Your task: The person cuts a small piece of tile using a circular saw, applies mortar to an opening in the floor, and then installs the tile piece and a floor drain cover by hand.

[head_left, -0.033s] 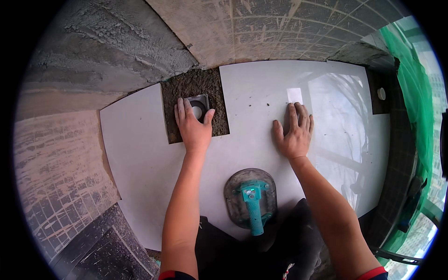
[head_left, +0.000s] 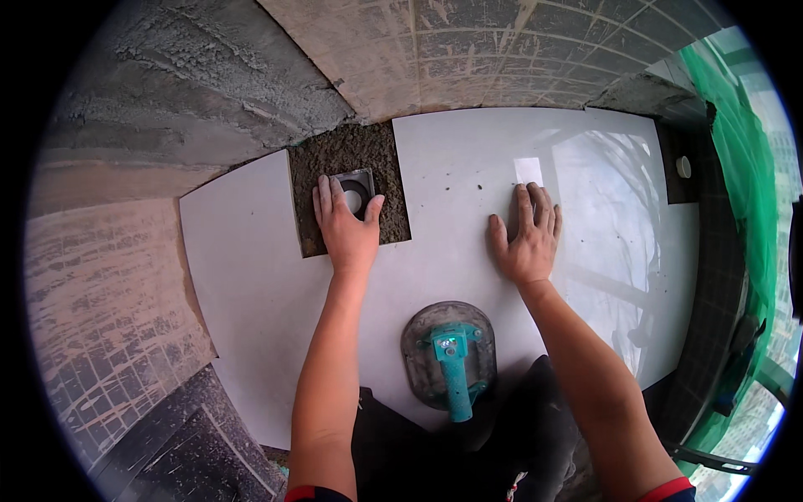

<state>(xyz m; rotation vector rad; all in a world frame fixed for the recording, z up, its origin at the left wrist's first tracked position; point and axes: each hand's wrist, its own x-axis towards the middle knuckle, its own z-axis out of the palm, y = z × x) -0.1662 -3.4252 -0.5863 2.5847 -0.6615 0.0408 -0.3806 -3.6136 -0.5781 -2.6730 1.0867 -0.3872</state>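
The drain [head_left: 360,186], a square metal frame with a dark ring around a pale round centre, sits on mortar [head_left: 311,151] inside a square cutout in the white tile [head_left: 242,276]. The left hand [head_left: 348,230] reaches over it: the fingers lie at the drain's left side and the thumb at its right, wide apart with the drain between them. How firmly they press, I cannot tell.

The right hand [head_left: 529,243] rests palm down on the tile, well apart from the drain, its fingers slightly spread and its thumb out to the left, holding nothing. Its fingertips are just beside 1 small bright rectangle [head_left: 527,170]; whether that is a label or a reflection, I cannot tell. A few dark specks lie on the tile between the 2 hands and the back edge.

Nearer the person, between the 2 forearms, 1 tool [head_left: 454,368] with a teal handle and a rounded grey base stands on the tile. At the far right, a white round cap [head_left: 683,167] shows in a dark notch. A back wall [head_left: 502,50] with grid lines, rough grey cement [head_left: 201,75] and green netting [head_left: 740,167] surround the tile.
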